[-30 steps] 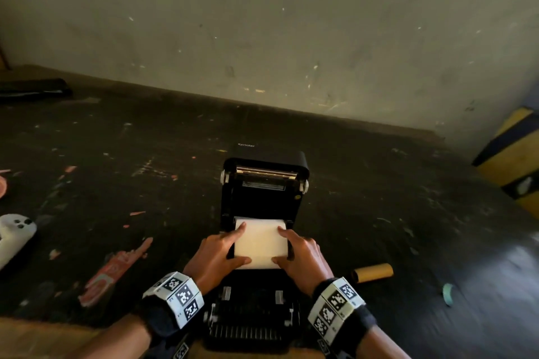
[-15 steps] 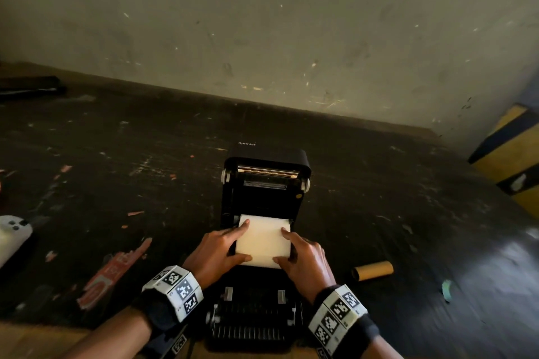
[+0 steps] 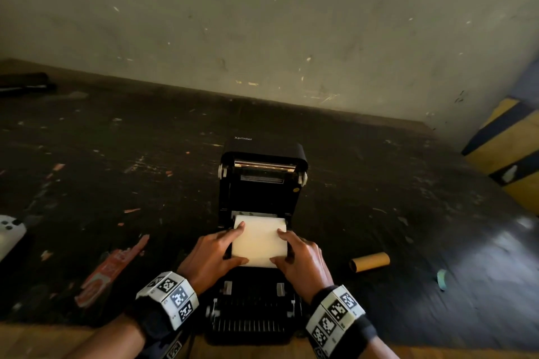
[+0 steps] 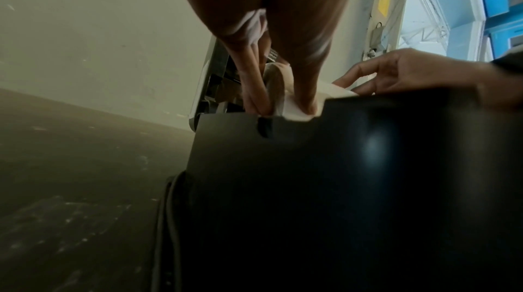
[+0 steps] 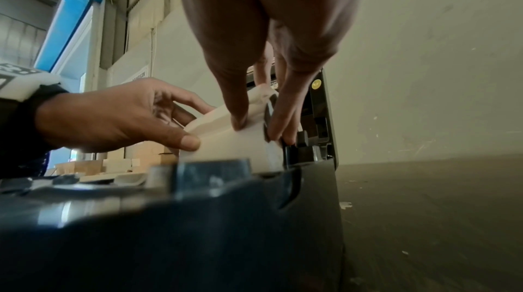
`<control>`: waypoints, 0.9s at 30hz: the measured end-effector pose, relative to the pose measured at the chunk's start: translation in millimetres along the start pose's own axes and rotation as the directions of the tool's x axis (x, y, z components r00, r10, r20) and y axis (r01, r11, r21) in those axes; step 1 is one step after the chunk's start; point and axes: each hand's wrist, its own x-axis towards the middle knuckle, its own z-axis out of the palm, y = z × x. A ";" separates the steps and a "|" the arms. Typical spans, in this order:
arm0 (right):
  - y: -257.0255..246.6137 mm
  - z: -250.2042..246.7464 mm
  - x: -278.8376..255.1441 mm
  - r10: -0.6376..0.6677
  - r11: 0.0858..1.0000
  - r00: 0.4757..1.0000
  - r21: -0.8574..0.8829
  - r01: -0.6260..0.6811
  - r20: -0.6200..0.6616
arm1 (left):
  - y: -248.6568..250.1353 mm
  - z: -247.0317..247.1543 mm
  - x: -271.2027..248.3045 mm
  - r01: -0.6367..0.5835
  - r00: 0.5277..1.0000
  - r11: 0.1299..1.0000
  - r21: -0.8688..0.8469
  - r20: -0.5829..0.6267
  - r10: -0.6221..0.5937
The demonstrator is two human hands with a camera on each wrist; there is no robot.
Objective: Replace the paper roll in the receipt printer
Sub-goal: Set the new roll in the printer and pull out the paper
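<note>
The black receipt printer (image 3: 262, 192) stands with its lid tipped back and its bay uncovered. A white paper roll (image 3: 259, 239) sits low in that bay. My left hand (image 3: 217, 253) grips the roll's left end, thumb on the front face and fingers down its side (image 4: 254, 93). My right hand (image 3: 297, 256) grips the right end the same way, thumb (image 5: 240, 118) on the paper and fingers (image 5: 283, 122) over the end face. The printer's body (image 5: 198, 229) fills the lower half of both wrist views.
A bare brown cardboard core (image 3: 369, 262) lies on the dark table (image 3: 116, 183) right of the printer, a small teal scrap (image 3: 442, 279) beyond it. A red wrapper (image 3: 110, 269) and a white device (image 3: 10, 232) lie to the left. A wall stands behind.
Both hands stay on the roll's ends in the bay. The roll seems to sit a little lower and the view has shifted slightly; no grip has changed.
</note>
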 end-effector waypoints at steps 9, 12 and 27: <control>0.3 6.0 -13.4 -0.001 0.999 1.000 0.050 0.001 0.009 | 1.2 -0.3 -7.4 -0.040 0.999 0.995 0.089 0.022 0.038; 3.0 9.7 -17.3 0.000 0.997 1.000 0.076 -0.002 0.025 | -0.1 2.7 -13.0 -0.042 0.999 0.996 0.081 0.034 0.039; -1.1 7.7 -16.5 0.087 0.977 0.994 0.201 -0.071 -0.072 | 0.8 4.4 -16.5 -0.014 0.999 0.999 -0.042 -0.030 0.012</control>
